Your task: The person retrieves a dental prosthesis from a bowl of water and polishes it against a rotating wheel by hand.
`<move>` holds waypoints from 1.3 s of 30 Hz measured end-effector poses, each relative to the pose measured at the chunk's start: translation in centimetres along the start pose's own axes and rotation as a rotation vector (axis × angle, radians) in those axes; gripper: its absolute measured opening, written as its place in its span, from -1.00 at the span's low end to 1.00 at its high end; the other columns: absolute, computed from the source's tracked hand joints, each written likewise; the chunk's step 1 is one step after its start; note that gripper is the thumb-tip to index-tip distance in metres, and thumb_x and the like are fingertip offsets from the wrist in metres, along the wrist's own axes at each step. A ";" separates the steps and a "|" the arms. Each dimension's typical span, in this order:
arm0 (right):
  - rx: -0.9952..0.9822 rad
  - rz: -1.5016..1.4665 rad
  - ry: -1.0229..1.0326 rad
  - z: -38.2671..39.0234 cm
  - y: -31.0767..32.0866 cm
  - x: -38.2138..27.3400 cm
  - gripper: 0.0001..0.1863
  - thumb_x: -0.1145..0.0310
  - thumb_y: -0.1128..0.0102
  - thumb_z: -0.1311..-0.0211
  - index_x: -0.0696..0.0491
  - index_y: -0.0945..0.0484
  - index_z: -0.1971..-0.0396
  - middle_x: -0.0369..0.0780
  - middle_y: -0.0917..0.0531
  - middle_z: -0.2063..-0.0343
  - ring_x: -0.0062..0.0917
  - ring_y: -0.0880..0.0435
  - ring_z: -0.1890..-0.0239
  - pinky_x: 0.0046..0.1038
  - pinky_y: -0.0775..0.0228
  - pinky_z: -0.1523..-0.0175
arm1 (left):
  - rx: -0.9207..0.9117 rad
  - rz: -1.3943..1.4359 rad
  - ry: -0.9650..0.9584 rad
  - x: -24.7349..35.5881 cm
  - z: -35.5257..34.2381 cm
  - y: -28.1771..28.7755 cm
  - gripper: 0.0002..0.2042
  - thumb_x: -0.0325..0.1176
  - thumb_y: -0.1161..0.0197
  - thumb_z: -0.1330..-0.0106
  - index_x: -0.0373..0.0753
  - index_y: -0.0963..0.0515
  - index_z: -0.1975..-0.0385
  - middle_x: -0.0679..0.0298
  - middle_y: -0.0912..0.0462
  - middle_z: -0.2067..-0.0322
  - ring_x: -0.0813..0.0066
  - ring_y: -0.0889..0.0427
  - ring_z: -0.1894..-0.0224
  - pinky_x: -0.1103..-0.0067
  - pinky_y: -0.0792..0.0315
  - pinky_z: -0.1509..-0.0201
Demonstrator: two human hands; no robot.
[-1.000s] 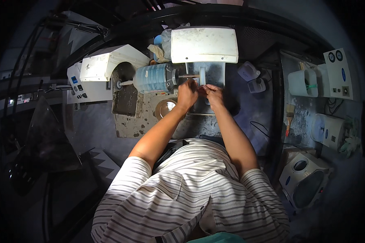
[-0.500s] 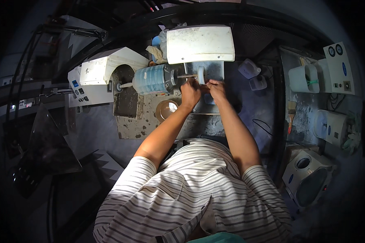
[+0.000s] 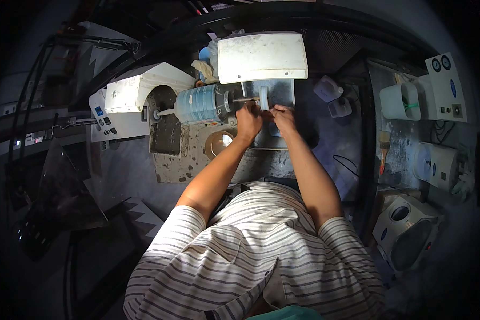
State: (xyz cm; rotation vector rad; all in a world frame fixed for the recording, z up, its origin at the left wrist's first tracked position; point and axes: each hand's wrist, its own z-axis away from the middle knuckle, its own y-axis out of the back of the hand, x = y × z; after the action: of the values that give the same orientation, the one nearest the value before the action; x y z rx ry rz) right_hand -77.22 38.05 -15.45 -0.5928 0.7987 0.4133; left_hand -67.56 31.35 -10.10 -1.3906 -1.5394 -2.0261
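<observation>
A polishing motor (image 3: 200, 103) with a translucent blue casing lies across the bench, its shaft carrying a pale round polishing wheel (image 3: 264, 98) under a white hood (image 3: 262, 57). My left hand (image 3: 249, 122) is just below and left of the wheel, fingers curled. On the other side my right hand (image 3: 284, 117) has its fingers pinched together close to the wheel's lower edge. Whatever the two hands hold between them is too small and too hidden to name. At the motor's left end a pale tapered piece (image 3: 165, 112) points into a second white hood (image 3: 144, 88).
A round brown bowl (image 3: 218, 144) sits below the motor on the spattered bench. Under the left hood is a tray of grey paste (image 3: 165, 138). Off to the right are plastic jugs (image 3: 328, 89), a brush (image 3: 383, 152), a white tub (image 3: 400, 103) and a gauge panel (image 3: 447, 88).
My hands stay by the wheel. The left has shifted very slightly left, and the right's fingers have moved a little.
</observation>
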 end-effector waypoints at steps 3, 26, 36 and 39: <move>-0.059 0.025 -0.001 1.0 -0.3 -1.4 -0.90 0.56 0.00 -0.18 0.29 -0.43 0.33 -0.06 -0.61 0.44 -0.39 -0.65 0.43 -0.50 -0.54 0.29 | 0.052 0.038 0.003 -1.2 0.4 -0.5 -0.88 -0.48 -0.10 -0.14 -0.40 -0.50 0.39 -0.04 -0.59 0.48 0.10 -0.62 0.39 0.43 -0.44 0.33; -0.090 -0.019 -0.017 -0.1 -0.1 0.5 -0.91 0.61 0.05 -0.17 0.24 -0.46 0.47 -0.04 -0.62 0.42 -0.36 -0.66 0.40 -0.47 -0.54 0.26 | 0.105 0.060 -0.032 -0.7 0.6 -0.1 -0.89 -0.46 -0.12 -0.14 -0.38 -0.49 0.43 -0.06 -0.56 0.52 -0.02 -0.57 0.42 0.37 -0.42 0.39; -0.173 -0.026 -0.068 -0.3 -0.1 0.9 -0.89 0.57 0.04 -0.19 0.26 -0.47 0.43 -0.05 -0.62 0.42 -0.34 -0.65 0.36 -0.43 -0.53 0.19 | 0.118 0.059 -0.041 -0.7 0.9 0.3 -0.90 -0.47 -0.12 -0.14 -0.39 -0.48 0.46 -0.06 -0.56 0.52 -0.02 -0.57 0.43 0.37 -0.41 0.40; -0.195 -0.038 -0.085 -0.1 0.2 1.1 -0.89 0.54 0.02 -0.20 0.28 -0.47 0.41 -0.04 -0.62 0.40 -0.34 -0.65 0.31 -0.42 -0.52 0.16 | 0.095 0.041 -0.041 -1.0 1.3 0.4 -0.89 -0.46 -0.12 -0.14 -0.39 -0.48 0.45 -0.05 -0.56 0.53 0.00 -0.58 0.44 0.38 -0.42 0.40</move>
State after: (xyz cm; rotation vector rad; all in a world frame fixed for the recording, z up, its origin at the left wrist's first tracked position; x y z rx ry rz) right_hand -76.69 38.31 -16.43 -0.7662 0.6686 0.4819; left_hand -66.09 31.93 -10.68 -1.4237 -1.5894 -1.8860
